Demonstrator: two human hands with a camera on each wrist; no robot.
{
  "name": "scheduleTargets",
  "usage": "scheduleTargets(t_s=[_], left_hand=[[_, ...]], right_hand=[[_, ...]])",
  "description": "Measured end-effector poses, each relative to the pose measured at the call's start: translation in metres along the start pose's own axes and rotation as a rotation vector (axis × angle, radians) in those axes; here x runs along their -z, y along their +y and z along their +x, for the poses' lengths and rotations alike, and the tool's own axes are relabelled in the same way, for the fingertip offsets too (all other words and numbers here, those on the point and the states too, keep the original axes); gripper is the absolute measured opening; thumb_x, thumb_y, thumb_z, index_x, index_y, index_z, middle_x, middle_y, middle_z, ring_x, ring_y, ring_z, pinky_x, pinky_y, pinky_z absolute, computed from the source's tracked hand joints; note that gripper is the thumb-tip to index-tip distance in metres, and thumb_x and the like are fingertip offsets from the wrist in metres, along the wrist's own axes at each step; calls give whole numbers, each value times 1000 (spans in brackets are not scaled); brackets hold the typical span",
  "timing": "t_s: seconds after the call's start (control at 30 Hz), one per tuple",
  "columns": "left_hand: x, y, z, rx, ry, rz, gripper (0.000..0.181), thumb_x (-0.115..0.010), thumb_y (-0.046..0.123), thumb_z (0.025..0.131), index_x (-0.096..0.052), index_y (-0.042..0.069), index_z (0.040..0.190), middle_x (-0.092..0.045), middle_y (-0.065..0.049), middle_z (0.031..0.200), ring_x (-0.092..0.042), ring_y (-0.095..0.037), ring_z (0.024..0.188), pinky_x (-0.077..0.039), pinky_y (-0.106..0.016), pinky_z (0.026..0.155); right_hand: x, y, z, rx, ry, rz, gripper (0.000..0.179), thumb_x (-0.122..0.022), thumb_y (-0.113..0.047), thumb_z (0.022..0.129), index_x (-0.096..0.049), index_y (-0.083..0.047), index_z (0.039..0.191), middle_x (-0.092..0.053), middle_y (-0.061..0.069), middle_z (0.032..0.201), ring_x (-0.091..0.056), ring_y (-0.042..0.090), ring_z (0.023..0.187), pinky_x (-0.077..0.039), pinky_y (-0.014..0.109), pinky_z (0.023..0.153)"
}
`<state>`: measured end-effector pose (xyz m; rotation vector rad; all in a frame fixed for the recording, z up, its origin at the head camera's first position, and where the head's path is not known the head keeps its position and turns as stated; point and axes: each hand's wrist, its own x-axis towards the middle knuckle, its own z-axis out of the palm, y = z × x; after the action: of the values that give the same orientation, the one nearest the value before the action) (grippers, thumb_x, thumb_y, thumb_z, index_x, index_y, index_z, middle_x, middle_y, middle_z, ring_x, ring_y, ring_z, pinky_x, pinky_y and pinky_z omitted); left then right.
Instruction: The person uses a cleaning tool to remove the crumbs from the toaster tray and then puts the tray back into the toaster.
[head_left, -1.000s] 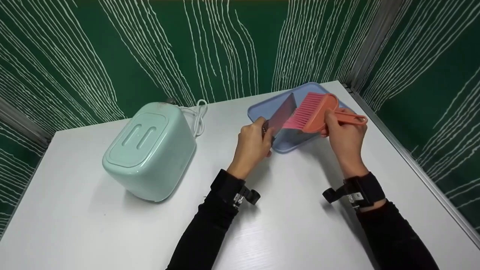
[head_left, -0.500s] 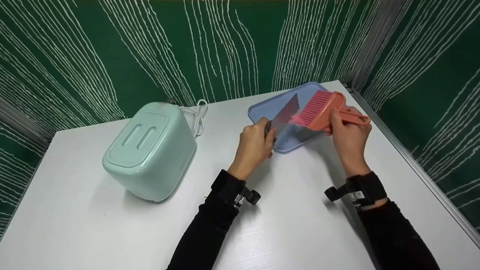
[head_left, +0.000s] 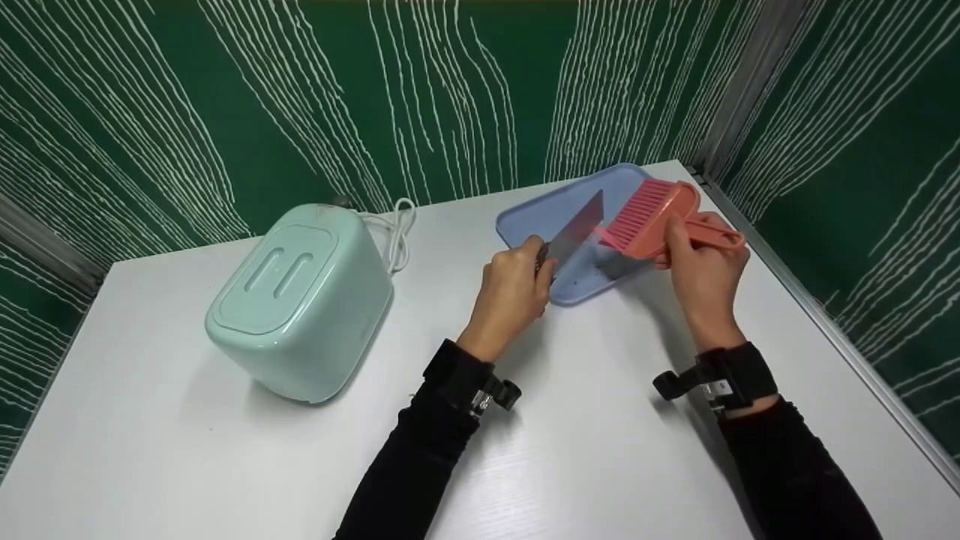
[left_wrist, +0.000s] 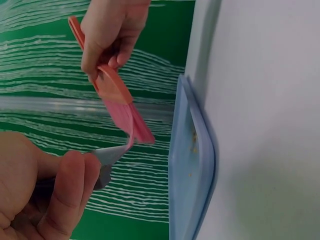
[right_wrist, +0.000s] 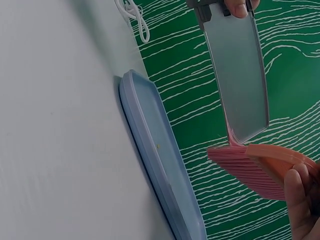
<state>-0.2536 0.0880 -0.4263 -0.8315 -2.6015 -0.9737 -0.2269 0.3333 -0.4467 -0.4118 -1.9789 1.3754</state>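
Note:
My left hand [head_left: 514, 277] grips the dark end of a thin metal crumb tray [head_left: 576, 229], which is tilted with its far end up over the blue tray [head_left: 541, 215]. In the right wrist view the metal sheet [right_wrist: 237, 75] shows raised side edges. My right hand [head_left: 705, 274] holds an orange brush [head_left: 660, 225] by the base of its handle. Its pink bristles [right_wrist: 245, 167] touch the crumb tray's lower end, and some bend against its edge. Small yellowish crumbs [left_wrist: 194, 142] lie in the blue tray below.
A mint-green toaster [head_left: 322, 300] stands at left on the white table [head_left: 555, 450], with its white cord [head_left: 401, 236] bunched behind it. Green walls with white streaks [head_left: 480, 90] close off the back and right, near the blue tray.
The brush has moved right along the crumb tray, its bristles sliding off toward the far end. My left hand has shifted slightly right with the crumb tray.

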Motion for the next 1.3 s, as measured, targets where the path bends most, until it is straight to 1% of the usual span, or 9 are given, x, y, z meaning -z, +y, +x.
scheduleTargets(t_s=[0.07, 0.17, 0.37, 0.53, 0.77, 1.03, 1.17, 1.3], left_hand=[[0, 0, 0, -13, 2, 16, 16, -64, 17, 109, -68, 2, 104, -76, -12, 87, -75, -22, 77, -60, -34, 60], [0, 0, 0, -23, -3, 31, 17, -63, 18, 109, -67, 2, 105, -76, -12, 87, -75, -22, 78, -61, -37, 62], [0, 1, -2, -61, -1, 78, 18, -63, 18, 110, -66, 2, 104, -74, -12, 84, -75, -23, 76, -61, -39, 62], [-1, 1, -3, -74, 0, 73, 18, -63, 18, 109, -66, 1, 102, -73, -12, 84, -75, -23, 76, -61, -37, 61], [-1, 2, -3, -66, -10, 74, 18, -63, 18, 110, -66, 2, 102, -74, -12, 84, -74, -22, 76, -60, -36, 60], [-1, 1, -1, -7, -21, 87, 18, -65, 19, 109, -68, 2, 104, -78, -13, 89, -77, -24, 78, -63, -37, 60], [-2, 0, -1, -4, -21, 92, 18, -65, 19, 109, -68, 2, 104, -78, -13, 89, -77, -23, 78, -63, -37, 60], [-1, 0, -2, -26, -19, 106, 17, -64, 17, 109, -66, 2, 101, -76, -13, 86, -76, -23, 77, -62, -38, 61]], right_hand=[[1, 1, 0, -5, 1, 0, 27, -68, -35, 106, -69, -8, 103, -68, -11, 75, -66, 0, 54, -60, 13, 58], [1, 2, 1, -8, 4, 5, 26, -68, -35, 106, -68, -9, 104, -68, -11, 75, -66, -1, 55, -60, 12, 58], [2, 3, 3, 6, 16, 40, 24, -71, -34, 104, -68, -10, 100, -68, -12, 73, -65, -1, 53, -59, 12, 56], [2, 4, 3, 15, 17, 59, 24, -72, -32, 104, -68, -10, 98, -68, -11, 70, -65, 0, 52, -58, 13, 55], [3, 5, 4, 13, 20, 31, 24, -71, -34, 105, -68, -10, 100, -66, -12, 71, -64, -1, 54, -57, 12, 55], [4, 6, 4, 8, 14, 9, 26, -70, -35, 105, -68, -9, 103, -66, -12, 73, -65, -1, 55, -58, 11, 57], [3, 4, 3, 11, 18, 37, 25, -71, -34, 105, -68, -9, 104, -67, -11, 75, -65, 0, 55, -58, 12, 57], [1, 0, 1, 41, 20, 100, 23, -71, -31, 105, -70, -8, 104, -71, -9, 78, -67, 2, 57, -60, 13, 59]])
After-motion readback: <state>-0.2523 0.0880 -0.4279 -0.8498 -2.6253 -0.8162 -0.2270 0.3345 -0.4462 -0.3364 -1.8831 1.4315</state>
